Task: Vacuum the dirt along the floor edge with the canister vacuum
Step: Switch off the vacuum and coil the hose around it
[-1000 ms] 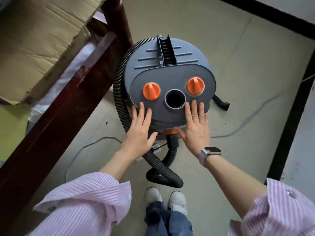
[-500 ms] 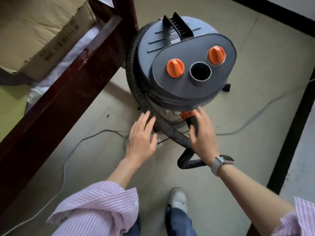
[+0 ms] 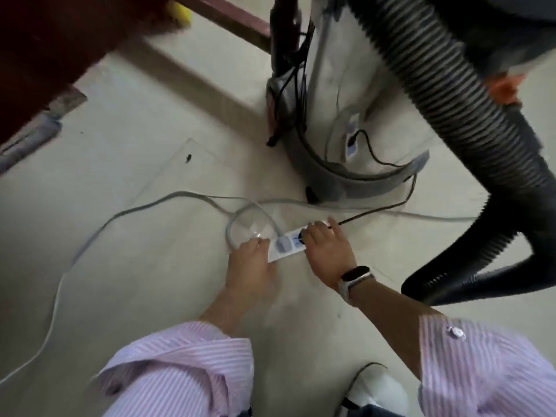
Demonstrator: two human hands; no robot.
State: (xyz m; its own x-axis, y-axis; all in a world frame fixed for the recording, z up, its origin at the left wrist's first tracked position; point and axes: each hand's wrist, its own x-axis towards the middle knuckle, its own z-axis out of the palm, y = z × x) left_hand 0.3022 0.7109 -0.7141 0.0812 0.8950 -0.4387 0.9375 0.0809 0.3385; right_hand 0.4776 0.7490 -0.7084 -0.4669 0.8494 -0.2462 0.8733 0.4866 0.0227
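Both your hands are down at floor level on a white power strip (image 3: pixel 287 243) that lies on the pale floor (image 3: pixel 135 266) just in front of the canister vacuum (image 3: pixel 337 121). Your left hand (image 3: pixel 251 266) holds the near end of the strip, fingers curled over its edge; motion blur hides exactly how the fingertips sit. Your right hand (image 3: pixel 326 245) rests over the far end, where a black plug (image 3: pixel 299 237) sits in a socket, fingers bent down around it; whether they pinch the plug or only cover it, you cannot tell from this view. A thin black cord (image 3: pixel 376 210) runs from under that hand back toward the base of the canister. The strip's own grey cable (image 3: pixel 180 195) loops once beside your left hand and trails off across the floor to the left. The canister stands upright, its shiny steel drum reflecting the strip and cord. Its black ribbed hose (image 3: pixel 445 94) drops from the upper right, bends at the floor and curves back toward your right forearm. An orange fitting (image 3: pixel 502 88) shows at the right edge, beside the hose. Dark red wooden furniture (image 3: pixel 45 49) fills the upper left corner. A smartwatch (image 3: pixel 355 278) sits on your right wrist; both striped pink sleeves (image 3: pixel 180 371) are rolled back. A white shoe (image 3: pixel 379 389) shows at the bottom edge.
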